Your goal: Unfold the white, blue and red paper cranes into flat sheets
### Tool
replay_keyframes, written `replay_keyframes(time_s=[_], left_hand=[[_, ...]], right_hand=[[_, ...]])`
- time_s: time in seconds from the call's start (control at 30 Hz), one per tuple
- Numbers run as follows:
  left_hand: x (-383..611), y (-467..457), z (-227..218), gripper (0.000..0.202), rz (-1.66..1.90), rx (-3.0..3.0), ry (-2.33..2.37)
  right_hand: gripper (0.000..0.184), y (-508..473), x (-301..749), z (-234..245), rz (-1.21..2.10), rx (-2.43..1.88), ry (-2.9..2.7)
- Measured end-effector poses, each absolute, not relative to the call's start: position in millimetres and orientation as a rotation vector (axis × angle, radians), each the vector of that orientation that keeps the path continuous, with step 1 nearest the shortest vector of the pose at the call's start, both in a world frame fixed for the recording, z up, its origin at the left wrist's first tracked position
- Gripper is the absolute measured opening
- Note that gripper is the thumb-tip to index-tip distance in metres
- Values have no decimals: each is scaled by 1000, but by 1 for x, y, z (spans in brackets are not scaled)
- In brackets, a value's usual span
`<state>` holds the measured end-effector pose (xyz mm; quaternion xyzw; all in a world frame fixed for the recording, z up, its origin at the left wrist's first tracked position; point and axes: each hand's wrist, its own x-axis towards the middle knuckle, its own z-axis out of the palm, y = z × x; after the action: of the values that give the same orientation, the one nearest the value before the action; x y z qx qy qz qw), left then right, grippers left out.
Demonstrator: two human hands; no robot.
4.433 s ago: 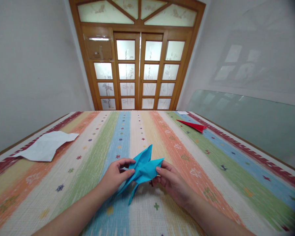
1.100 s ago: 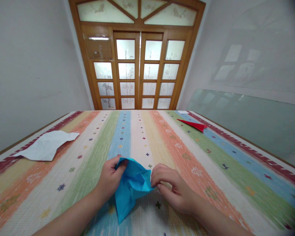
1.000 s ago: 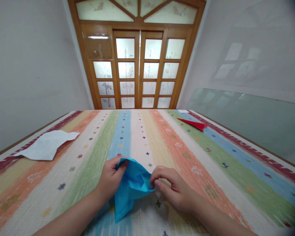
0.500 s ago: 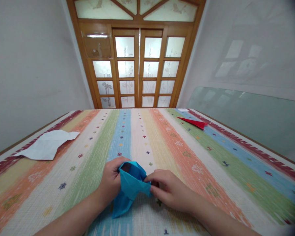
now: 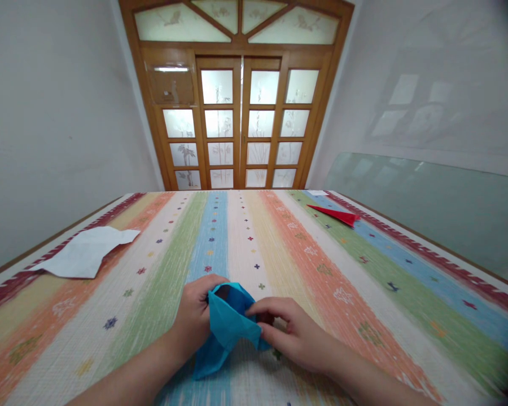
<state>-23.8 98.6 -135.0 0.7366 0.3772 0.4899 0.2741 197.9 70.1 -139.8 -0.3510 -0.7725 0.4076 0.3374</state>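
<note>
A folded piece of blue paper [image 5: 232,324], with a hollow opening at its top and a pointed flap hanging at its lower left, is held between my two hands just over the table. My left hand [image 5: 197,310] grips its left side, some fingers hidden behind and inside the paper. On the right edge, my right hand [image 5: 285,330] pinches the paper between thumb and fingers. Part of the far side of the paper is out of sight.
A striped, patterned cloth [image 5: 161,304] covers the table. A creased white paper sheet [image 5: 84,251] lies at the left, a narrow folded red paper [image 5: 334,214] at the far right. Walls flank the table, and a wooden glazed door [image 5: 241,113] stands beyond it.
The view has tilted slightly, shifting everything a little downward. My right hand's fingers have shifted slightly on the blue paper's right edge. Both hands keep hold of it.
</note>
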Motion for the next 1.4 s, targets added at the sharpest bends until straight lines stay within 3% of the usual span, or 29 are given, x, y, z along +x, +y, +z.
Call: replay_keyframes(time_s=[0.1,0.6,1.07,1.4], left_hand=[[-24,98,-135,12,1304,2064,963],[-25,97,-137,13,1086,2354,950],[-31,122,-139,29,1085,1910,1259],[-35,137,-152,40,1067,1346,1148]], right_hand=[[31,68,199,-137,914,-902,-2089],[13,65,202,-137,883,-900,-2368],[5,70,212,-132,501,-845,-2270],[10,78,218,-126,415,-779,-2071]])
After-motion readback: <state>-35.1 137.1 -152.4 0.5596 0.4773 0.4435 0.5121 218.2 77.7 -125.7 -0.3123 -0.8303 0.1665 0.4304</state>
